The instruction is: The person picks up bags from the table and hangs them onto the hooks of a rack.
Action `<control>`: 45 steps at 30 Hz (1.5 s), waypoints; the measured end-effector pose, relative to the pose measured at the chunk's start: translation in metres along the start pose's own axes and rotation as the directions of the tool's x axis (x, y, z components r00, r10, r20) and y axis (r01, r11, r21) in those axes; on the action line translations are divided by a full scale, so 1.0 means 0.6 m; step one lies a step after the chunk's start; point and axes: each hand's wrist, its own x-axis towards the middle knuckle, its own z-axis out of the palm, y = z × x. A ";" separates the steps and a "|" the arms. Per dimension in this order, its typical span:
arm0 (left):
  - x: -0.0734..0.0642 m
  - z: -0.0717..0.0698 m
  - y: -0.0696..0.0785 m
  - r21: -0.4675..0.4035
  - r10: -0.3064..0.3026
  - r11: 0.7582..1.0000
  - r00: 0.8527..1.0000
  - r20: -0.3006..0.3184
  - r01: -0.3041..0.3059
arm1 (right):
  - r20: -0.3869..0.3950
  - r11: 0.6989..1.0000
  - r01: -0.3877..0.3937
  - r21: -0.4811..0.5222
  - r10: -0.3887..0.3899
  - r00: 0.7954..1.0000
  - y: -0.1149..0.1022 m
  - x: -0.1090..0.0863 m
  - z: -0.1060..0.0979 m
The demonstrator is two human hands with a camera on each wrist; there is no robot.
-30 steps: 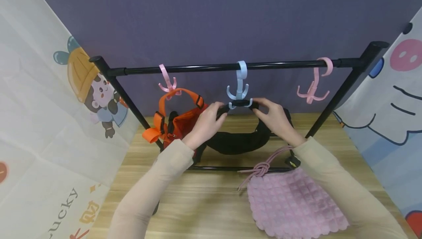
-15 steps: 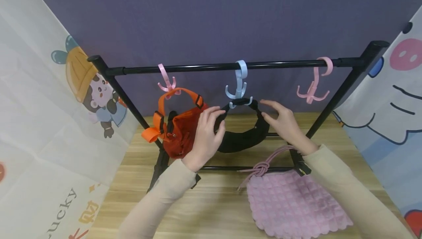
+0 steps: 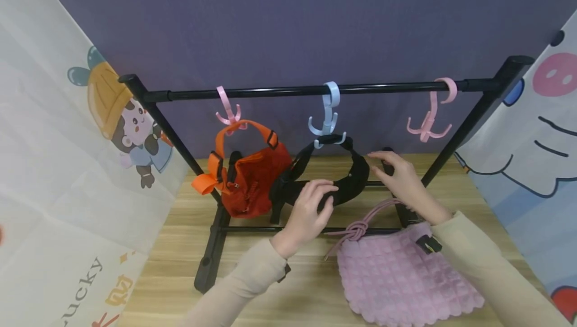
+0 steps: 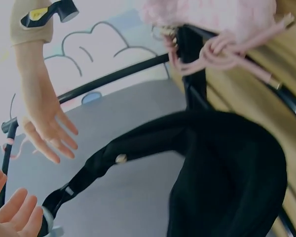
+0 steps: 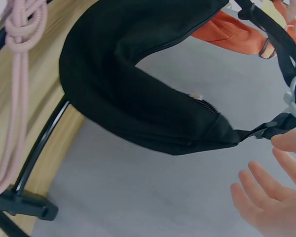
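A black crescent-shaped bag [image 3: 356, 182] hangs by its strap from the light blue hook [image 3: 327, 114] at the middle of the rack's bar. My left hand [image 3: 308, 212], fingers loosely bent and holding nothing, overlaps the bag's lower part in the head view. To the right of the bag, my right hand [image 3: 398, 174] is held apart from it with relaxed fingers. The right wrist view shows the bag's zip side [image 5: 148, 118], with the right hand [image 5: 271, 192] near the strap. A red-orange bag [image 3: 252, 187] hangs by its handle from the left pink hook [image 3: 230, 111].
The black rack [image 3: 279, 91] stands on a wood-grain surface [image 3: 167, 267]. At its right end hangs a pink hook [image 3: 427, 121] bearing nothing. A pink quilted bag [image 3: 401, 277] with a knotted cord handle [image 3: 358, 229] lies at the front right. Printed curtains flank both sides.
Both hands have let go of the black bag's strap at the blue hook. The left hand has moved down and right, the right hand down and outward. The bag stays hanging.
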 end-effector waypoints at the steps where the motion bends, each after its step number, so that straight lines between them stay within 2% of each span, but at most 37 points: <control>1: -0.004 0.005 0.001 -0.006 -0.004 1.000 1.000 0.012 0.004 | 0.014 1.000 -0.012 -0.001 0.012 1.000 0.003 -0.003 -0.001; 6: -0.022 0.032 0.005 -0.052 -0.032 0.998 0.997 0.071 0.035 | 0.081 0.996 -0.088 -0.020 0.089 0.993 0.019 -0.019 -0.007; 8: -0.030 0.042 0.007 -0.077 -0.061 0.995 0.993 0.105 0.069 | 0.106 0.993 -0.111 -0.042 0.115 0.988 0.029 -0.026 -0.009; 12: -0.044 0.060 0.009 -0.083 -0.135 0.985 0.973 0.190 0.152 | 0.146 0.987 -0.144 -0.075 0.154 0.977 0.051 -0.037 -0.013; 15: -0.053 0.072 0.010 -0.051 -0.192 0.976 0.944 0.269 0.213 | 0.181 0.980 -0.181 -0.078 0.193 0.964 0.065 -0.047 -0.016; 19: -0.064 0.086 0.007 -0.001 -0.267 0.958 0.890 0.369 0.288 | 0.241 0.970 -0.237 -0.055 0.243 0.940 0.086 -0.064 -0.019; 23: -0.075 0.099 0.002 0.026 -0.331 0.935 0.841 0.428 0.355 | 0.290 0.963 -0.264 -0.046 0.266 0.919 0.107 -0.078 -0.019; 27: -0.086 0.111 -0.005 0.031 -0.378 0.911 0.800 0.466 0.412 | 0.305 0.966 -0.258 -0.030 0.255 0.918 0.126 -0.087 -0.017; 32: -0.100 0.126 -0.010 0.032 -0.431 0.874 0.742 0.513 0.486 | 0.307 0.968 -0.249 -0.002 0.238 0.922 0.145 -0.094 -0.014; 36: -0.109 0.137 -0.013 0.019 -0.439 0.862 0.729 0.525 0.506 | 0.327 0.971 -0.237 -0.029 0.233 0.916 0.159 -0.101 -0.015; 37: -0.111 0.140 -0.014 0.015 -0.437 0.863 0.730 0.526 0.506 | 0.326 0.972 -0.229 -0.042 0.230 0.917 0.162 -0.103 -0.015; 40: -0.116 0.148 -0.017 0.013 -0.432 0.866 0.737 0.520 0.499 | 0.327 0.974 -0.215 -0.066 0.225 0.918 0.173 -0.109 -0.015; 43: -0.122 0.158 -0.021 0.006 -0.424 0.872 0.750 0.508 0.489 | 0.331 0.969 -0.228 -0.097 0.248 0.911 0.186 -0.113 -0.011; 45: -0.123 0.164 -0.022 0.009 -0.427 0.872 0.752 0.502 0.489 | 0.340 0.963 -0.244 -0.112 0.268 0.901 0.193 -0.115 -0.010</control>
